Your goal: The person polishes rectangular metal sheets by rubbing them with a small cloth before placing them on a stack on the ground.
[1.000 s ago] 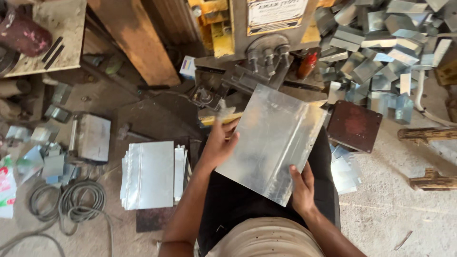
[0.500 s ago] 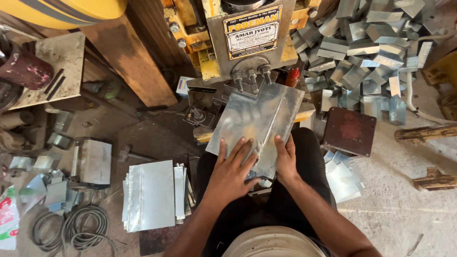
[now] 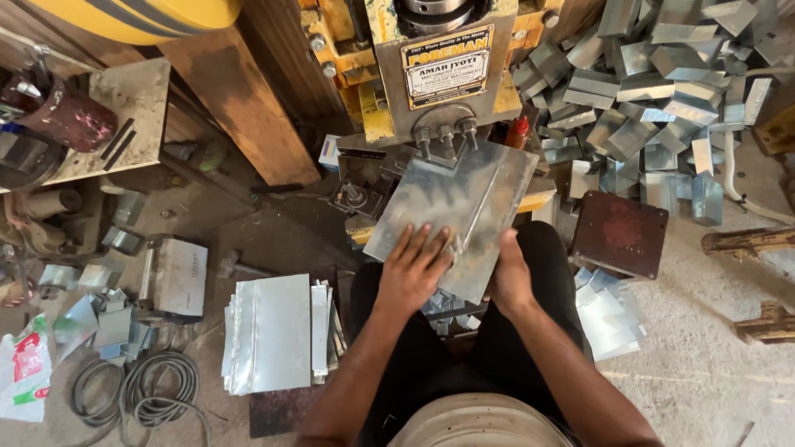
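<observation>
Head view: metal sheet [image 3: 451,215], shiny and rectangular, lies tilted under the front of the press machine [image 3: 435,74], far edge tucked below the machine's bolts, near edge toward the person's lap. Left hand [image 3: 411,269] lies flat on the sheet's near left part, fingers spread, pressing down, not pinching. Right hand [image 3: 509,273] grips the sheet's near right edge, fingers curled round it; how tight, cannot tell. Sheet has a raised fold line running along its right part. Left of the press, low on the floor, a stack of flat sheets [image 3: 273,335] sits on a dark plate. Further left of the press, a small metal block [image 3: 175,276], scraps, and a coil of grey cable [image 3: 137,389]. Right of the press, a pile of bent metal pieces [image 3: 654,83] fills the upper corner; a rusty square plate [image 3: 621,234] lies just below that pile. Wooden beam [image 3: 236,95] leans left of the press.
</observation>
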